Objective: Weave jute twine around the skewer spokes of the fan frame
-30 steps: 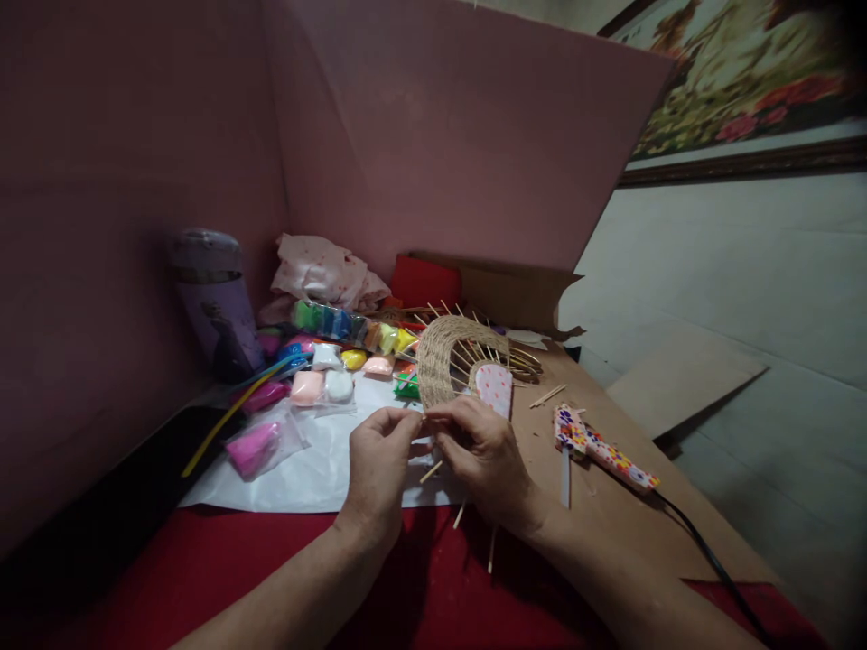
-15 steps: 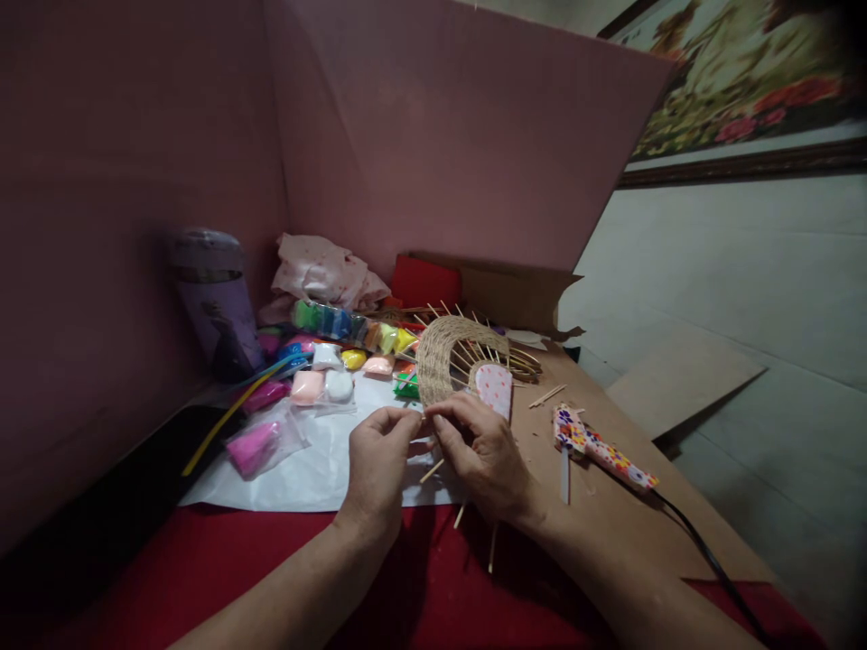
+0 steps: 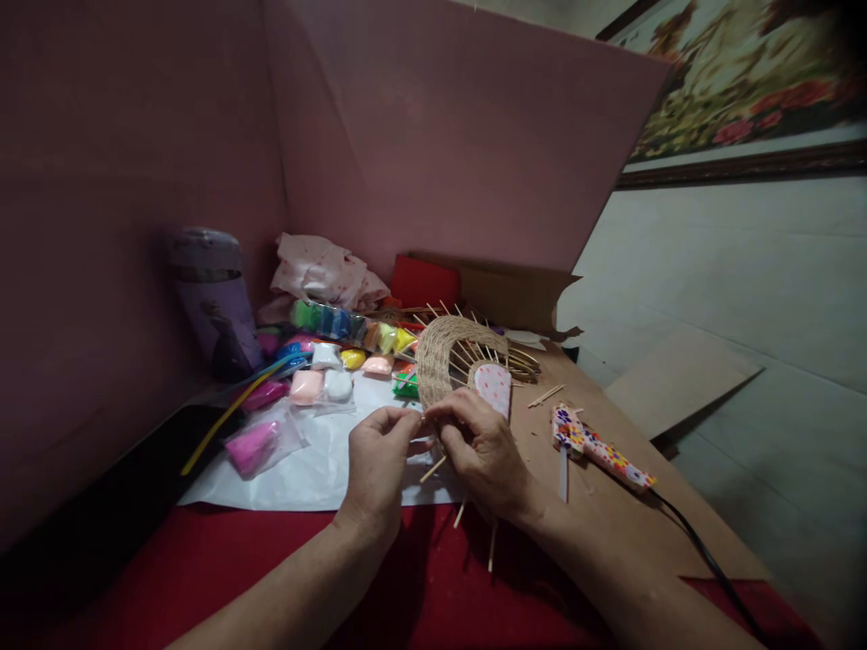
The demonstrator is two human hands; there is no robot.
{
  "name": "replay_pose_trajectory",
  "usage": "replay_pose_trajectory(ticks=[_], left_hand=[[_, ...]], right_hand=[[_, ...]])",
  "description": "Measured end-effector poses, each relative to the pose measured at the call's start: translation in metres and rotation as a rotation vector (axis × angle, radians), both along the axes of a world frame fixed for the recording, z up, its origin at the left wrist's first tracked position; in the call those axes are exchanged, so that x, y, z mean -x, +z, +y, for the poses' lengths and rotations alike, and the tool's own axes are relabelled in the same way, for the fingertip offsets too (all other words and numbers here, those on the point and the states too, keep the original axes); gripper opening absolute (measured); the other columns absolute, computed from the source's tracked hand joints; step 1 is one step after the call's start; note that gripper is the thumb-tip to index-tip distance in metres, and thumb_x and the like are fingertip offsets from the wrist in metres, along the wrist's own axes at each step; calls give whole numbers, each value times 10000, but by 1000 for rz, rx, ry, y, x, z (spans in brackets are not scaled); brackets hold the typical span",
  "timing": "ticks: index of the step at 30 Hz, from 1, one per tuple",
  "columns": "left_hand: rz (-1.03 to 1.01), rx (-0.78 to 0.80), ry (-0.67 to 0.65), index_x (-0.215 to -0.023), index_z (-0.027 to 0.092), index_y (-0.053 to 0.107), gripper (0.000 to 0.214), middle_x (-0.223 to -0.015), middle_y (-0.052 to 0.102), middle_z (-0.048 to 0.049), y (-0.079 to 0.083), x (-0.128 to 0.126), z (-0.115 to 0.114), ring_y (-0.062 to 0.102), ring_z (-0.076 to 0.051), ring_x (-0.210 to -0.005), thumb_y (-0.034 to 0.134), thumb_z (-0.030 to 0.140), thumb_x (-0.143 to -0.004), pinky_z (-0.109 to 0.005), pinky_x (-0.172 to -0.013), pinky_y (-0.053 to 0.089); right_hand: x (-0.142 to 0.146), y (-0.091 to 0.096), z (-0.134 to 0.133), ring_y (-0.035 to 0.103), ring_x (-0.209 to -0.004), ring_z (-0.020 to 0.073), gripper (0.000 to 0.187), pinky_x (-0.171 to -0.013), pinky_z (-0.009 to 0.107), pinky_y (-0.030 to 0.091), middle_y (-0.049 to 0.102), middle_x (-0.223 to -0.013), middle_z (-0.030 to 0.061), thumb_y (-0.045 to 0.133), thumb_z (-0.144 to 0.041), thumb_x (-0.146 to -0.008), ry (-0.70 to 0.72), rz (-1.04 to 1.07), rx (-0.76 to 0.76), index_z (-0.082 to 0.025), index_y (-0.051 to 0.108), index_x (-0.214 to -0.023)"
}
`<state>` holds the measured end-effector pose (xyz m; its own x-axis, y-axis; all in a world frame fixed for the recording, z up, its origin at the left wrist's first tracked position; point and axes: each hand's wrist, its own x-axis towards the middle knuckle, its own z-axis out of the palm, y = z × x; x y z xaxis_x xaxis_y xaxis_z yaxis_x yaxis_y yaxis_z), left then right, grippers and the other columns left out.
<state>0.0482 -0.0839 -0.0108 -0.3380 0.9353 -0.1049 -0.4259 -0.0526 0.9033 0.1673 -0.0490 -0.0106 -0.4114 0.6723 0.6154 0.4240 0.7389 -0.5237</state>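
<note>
A half-woven basket (image 3: 447, 361) of tan cord wound round thin wooden sticks stands on edge in the middle, with a pink dotted base (image 3: 494, 386) facing me. My left hand (image 3: 377, 469) and my right hand (image 3: 482, 451) meet at its lower left edge. Both are closed in a pinch, fingertips almost touching, on the cord or a stick end there; which one I cannot make out. Several loose sticks (image 3: 433, 469) poke out below my right hand.
Bags of coloured clay (image 3: 318, 384) lie on white paper (image 3: 312, 469) at the left, beside a purple tumbler (image 3: 215, 302). A flower-patterned glue gun (image 3: 600, 447) with a black cable lies on brown cardboard (image 3: 610, 515) at the right. Pink boards stand behind.
</note>
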Motion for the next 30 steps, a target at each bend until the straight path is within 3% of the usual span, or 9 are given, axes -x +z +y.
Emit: replay_pose_trajectory(ticks=[13,21,26,30], left_hand=[[-10,0,-8,-621,118,603,170,-648,641,-38,-1,0,0,601,-142,-628,682,263,-583,-277,-641,488],[18,-21,4,-606,118,607,176,-636,643,-37,-2,0,1,604,-148,-631,690,266,-564,-275,-641,492],[-43,-36,-20,-665,123,585,265,-681,658,-58,1,0,0,625,-170,-649,678,367,-618,-282,-605,502],[-151,41,-32,-737,138,548,319,-660,662,-84,7,1,0,635,-186,-601,597,451,-700,-291,-555,500]], right_hand=[[-2,-1,1,560,-773,164,168,-710,285,436,615,-811,25,471,-114,-810,-46,90,62,-194,593,-893],[-1,1,1,530,-834,178,246,-756,303,426,579,-830,30,455,-52,-777,12,-17,-8,-213,627,-845],[-3,-1,2,545,-817,171,219,-731,289,430,591,-837,34,450,-86,-806,-32,104,27,-201,613,-896],[-6,-5,3,559,-745,154,146,-639,261,431,599,-835,30,460,-180,-848,-111,230,131,-190,570,-944]])
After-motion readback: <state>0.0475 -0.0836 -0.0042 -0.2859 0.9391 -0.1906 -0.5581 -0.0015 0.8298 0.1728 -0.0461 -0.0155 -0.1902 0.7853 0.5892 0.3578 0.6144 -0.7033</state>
